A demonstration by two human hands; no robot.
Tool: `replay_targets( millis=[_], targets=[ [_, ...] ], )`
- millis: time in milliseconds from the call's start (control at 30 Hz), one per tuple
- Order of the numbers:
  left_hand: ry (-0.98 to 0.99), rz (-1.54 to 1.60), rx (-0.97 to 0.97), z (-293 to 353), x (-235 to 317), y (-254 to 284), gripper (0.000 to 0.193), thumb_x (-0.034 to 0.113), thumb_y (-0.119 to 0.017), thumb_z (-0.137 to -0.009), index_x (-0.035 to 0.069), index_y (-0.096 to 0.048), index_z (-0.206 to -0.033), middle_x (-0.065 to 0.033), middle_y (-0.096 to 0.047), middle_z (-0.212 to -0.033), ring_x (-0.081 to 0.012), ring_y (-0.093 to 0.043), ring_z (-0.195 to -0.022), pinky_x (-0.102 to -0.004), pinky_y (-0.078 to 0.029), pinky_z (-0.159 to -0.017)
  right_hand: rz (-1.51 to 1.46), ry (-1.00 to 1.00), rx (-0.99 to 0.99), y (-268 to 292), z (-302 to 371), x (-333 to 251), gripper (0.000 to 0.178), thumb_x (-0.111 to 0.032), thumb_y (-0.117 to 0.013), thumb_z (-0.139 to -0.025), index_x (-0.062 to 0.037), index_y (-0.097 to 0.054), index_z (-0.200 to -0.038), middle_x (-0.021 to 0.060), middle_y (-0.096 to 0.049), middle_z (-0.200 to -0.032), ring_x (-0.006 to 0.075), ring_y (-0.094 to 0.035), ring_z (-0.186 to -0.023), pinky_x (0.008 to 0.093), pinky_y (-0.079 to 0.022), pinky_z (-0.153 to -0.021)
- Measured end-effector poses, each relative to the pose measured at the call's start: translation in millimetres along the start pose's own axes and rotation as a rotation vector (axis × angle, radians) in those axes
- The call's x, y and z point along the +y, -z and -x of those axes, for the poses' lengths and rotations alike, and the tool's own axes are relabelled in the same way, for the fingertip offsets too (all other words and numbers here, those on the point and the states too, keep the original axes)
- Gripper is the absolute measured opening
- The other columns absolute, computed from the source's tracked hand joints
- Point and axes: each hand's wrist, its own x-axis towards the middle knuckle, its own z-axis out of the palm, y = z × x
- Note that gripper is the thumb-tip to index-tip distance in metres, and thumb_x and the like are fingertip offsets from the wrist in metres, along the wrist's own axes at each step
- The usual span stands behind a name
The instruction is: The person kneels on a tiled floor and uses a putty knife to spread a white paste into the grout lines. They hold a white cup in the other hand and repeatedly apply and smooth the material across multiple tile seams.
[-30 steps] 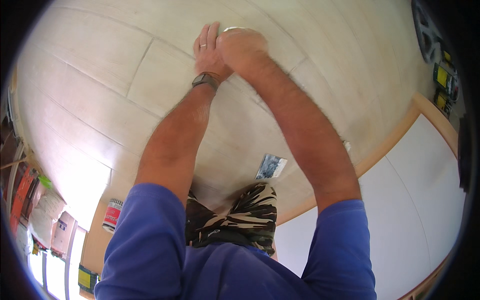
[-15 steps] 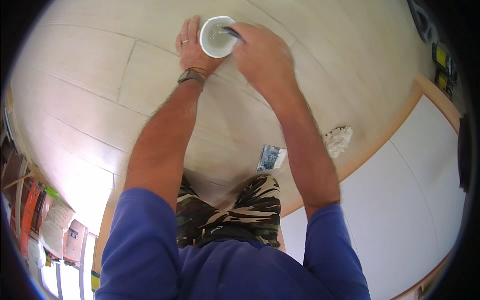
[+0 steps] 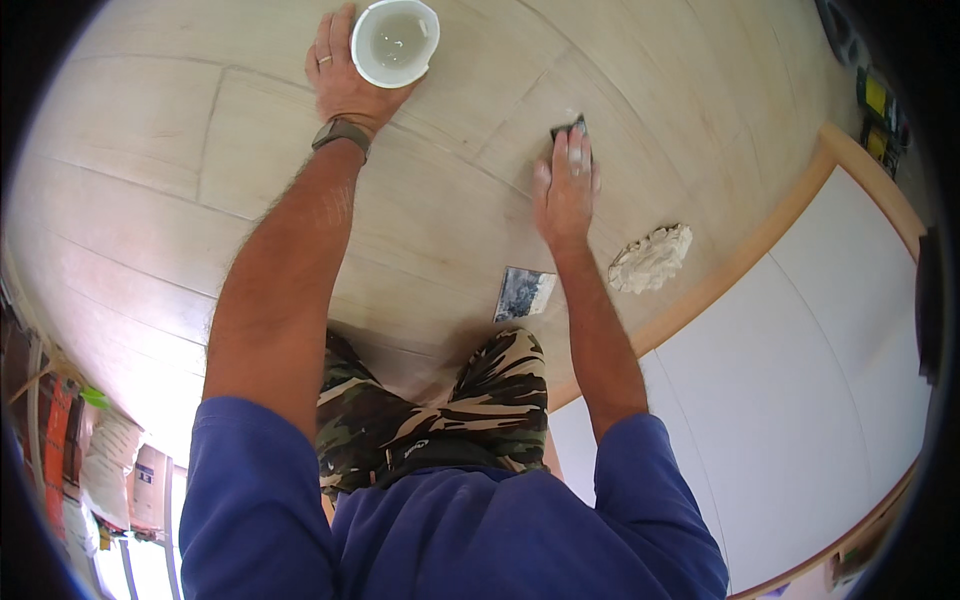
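On plank-patterned floor [image 3: 430, 215], right hand [image 3: 568, 190] is gripping dark flat tool [image 3: 562, 131], apparently smoothing; left hand [image 3: 348, 85] is touching white cup [image 3: 390, 78], fingers' closure unclear; next move likely needing even pressure.

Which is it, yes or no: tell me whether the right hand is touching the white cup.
No, the white cup is against the left hand, while the right hand, apart from it, holds a small dark tool.

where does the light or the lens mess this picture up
Head view, left: glare washes out the floor; head view, right: fisheye bends the wooden edging; head view, corners: black; head view, top: highlights glint inside the white container; head view, lower middle: soft shadow by the camouflage trousers.
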Motion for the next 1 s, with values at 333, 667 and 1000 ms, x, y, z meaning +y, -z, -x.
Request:
replay_targets(
  millis=[333,667,1000],
  targets=[
    [0.009,0.040,0.036,1.5,-9.9,-11.1,0.063,0.047,-0.068,-0.068,0.015,-0.049,-0.119,-0.0028,-0.043,-0.125,-0.0209,-0.035,-0.122,-0.0401,-0.026,-0.101,0.084,0.060,-0.177,23.4,-19.2,-13.6,0.052,-0.028,-0.045,-0.088,-0.0074,-0.035,-0.135,0.0133,-0.029,-0.143,0.0298,-0.027,-0.132,0.0528,-0.020,-0.105],
    [0.017,-0.021,-0.056,1.7,-9.5,-12.3,0.073,0.047,-0.072,-0.064,0.016,-0.044,-0.124,-0.0029,-0.032,-0.131,-0.0241,-0.024,-0.129,-0.0443,-0.028,-0.100,0.036,-0.020,-0.186,15.7,-5.8,-25.0,0.058,-0.031,-0.046,-0.088,-0.0055,-0.030,-0.137,0.0131,-0.026,-0.145,0.0297,-0.025,-0.133,0.0552,-0.020,-0.103],
    [0.028,0.038,-0.050,1.7,-7.5,-11.1,0.069,0.047,-0.071,-0.065,0.016,-0.047,-0.121,-0.0021,-0.035,-0.129,-0.0241,-0.027,-0.127,-0.0447,-0.029,-0.099,0.073,-0.042,-0.163,18.8,-9.0,-18.4,0.055,-0.032,-0.046,-0.088,-0.0048,-0.036,-0.134,0.0135,-0.027,-0.144,0.0305,-0.029,-0.130,0.0556,-0.022,-0.103]
  ],
)
